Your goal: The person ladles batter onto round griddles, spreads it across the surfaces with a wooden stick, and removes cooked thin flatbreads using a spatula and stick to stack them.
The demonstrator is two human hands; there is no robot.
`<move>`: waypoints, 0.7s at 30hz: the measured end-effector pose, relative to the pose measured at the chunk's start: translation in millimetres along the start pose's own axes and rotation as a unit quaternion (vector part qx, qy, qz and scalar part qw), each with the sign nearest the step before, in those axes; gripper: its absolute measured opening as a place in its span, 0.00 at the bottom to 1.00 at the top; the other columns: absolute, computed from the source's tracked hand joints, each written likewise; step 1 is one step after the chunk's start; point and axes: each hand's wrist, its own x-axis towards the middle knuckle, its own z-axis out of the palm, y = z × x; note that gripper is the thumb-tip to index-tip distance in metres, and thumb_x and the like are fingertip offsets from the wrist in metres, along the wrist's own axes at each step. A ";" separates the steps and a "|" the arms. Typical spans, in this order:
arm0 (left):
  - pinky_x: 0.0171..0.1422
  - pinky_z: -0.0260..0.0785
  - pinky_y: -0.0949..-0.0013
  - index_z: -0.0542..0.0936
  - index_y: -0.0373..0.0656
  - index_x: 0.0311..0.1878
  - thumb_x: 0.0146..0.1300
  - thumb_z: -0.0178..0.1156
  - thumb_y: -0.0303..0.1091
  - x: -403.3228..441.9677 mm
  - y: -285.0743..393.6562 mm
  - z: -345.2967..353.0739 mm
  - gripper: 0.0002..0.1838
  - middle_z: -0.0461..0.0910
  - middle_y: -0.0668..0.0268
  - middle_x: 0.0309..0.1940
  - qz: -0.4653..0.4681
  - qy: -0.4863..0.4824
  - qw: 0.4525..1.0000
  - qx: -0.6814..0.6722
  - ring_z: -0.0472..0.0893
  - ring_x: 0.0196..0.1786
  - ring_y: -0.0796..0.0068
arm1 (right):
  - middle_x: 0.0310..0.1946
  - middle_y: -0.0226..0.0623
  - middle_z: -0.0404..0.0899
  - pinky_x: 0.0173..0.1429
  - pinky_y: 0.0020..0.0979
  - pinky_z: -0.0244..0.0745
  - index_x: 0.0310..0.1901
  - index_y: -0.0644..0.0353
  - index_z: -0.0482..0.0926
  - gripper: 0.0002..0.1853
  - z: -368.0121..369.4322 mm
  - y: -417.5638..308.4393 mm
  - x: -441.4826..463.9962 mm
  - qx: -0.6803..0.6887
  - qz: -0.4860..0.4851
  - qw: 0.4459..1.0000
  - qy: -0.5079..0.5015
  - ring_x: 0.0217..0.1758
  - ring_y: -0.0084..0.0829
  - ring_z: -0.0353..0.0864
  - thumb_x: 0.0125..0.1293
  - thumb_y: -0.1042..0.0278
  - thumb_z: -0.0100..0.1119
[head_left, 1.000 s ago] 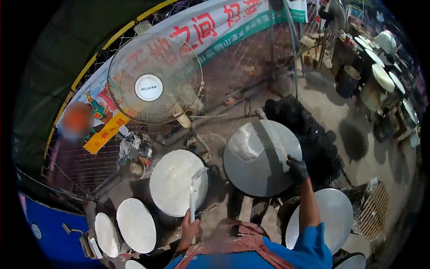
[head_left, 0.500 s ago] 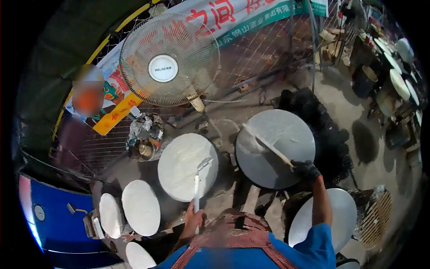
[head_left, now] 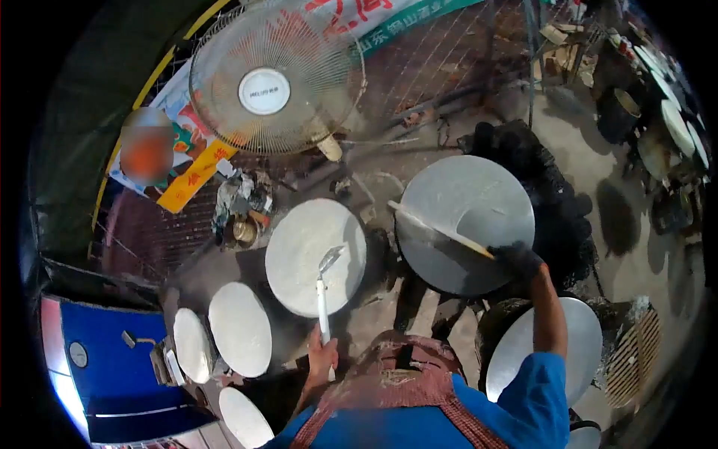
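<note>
My left hand is closed round the white handle of a long scraper, whose metal end lies over a round griddle covered in pale batter. In a dark glove, my right hand grips the light end of a wooden spreader. The spreader slants across a large grey round griddle, its far end at the griddle's left edge. A thin pale film shows on that griddle's upper part.
A fan stands ahead, before a mesh fence and banner. Black lumps lie beside the grey griddle. White-covered griddles stand at lower left, a bare metal one at lower right, near a slatted rack.
The spreader, first faint near my right hand, now slants across the grey griddle to its left edge. The pale patch there has thinned and spread. The view has shifted, with the griddles higher in frame.
</note>
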 end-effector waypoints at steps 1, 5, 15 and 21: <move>0.09 0.52 0.78 0.55 0.46 0.62 0.55 0.48 0.22 1.7 -6.3 -0.8 0.29 0.61 0.71 0.15 0.003 0.008 1.000 0.019 0.60 0.09 0.83 | 0.35 0.35 0.77 0.39 0.26 0.70 0.43 0.56 0.77 0.16 -5.3 11.9 -21.0 0.001 0.003 1.000 0.001 0.32 0.31 0.75 0.51 0.63 0.56; 0.09 0.52 0.78 0.54 0.46 0.63 0.55 0.47 0.21 -4.1 -6.3 -3.4 0.31 0.63 0.70 0.15 0.011 -0.036 0.998 -0.056 0.60 0.09 0.83 | 0.31 0.31 0.77 0.35 0.28 0.69 0.42 0.55 0.77 0.14 -14.5 20.5 -38.6 0.014 0.009 1.000 0.013 0.29 0.30 0.73 0.55 0.62 0.52; 0.10 0.53 0.77 0.56 0.43 0.59 0.55 0.48 0.22 -19.4 -21.3 -32.0 0.27 0.61 0.70 0.15 -0.006 -0.031 0.999 -0.036 0.61 0.10 0.82 | 0.29 0.28 0.76 0.33 0.28 0.67 0.42 0.55 0.77 0.12 -5.7 -27.2 -24.0 -0.047 0.018 0.998 0.042 0.29 0.27 0.72 0.59 0.63 0.48; 0.09 0.53 0.78 0.52 0.44 0.63 0.56 0.50 0.24 21.7 -46.3 -74.8 0.31 0.64 0.70 0.14 0.030 -0.107 0.992 -0.052 0.60 0.08 0.83 | 0.35 0.30 0.76 0.39 0.26 0.67 0.45 0.58 0.76 0.14 28.1 32.3 -221.0 -0.042 0.075 0.963 0.256 0.34 0.26 0.73 0.56 0.66 0.52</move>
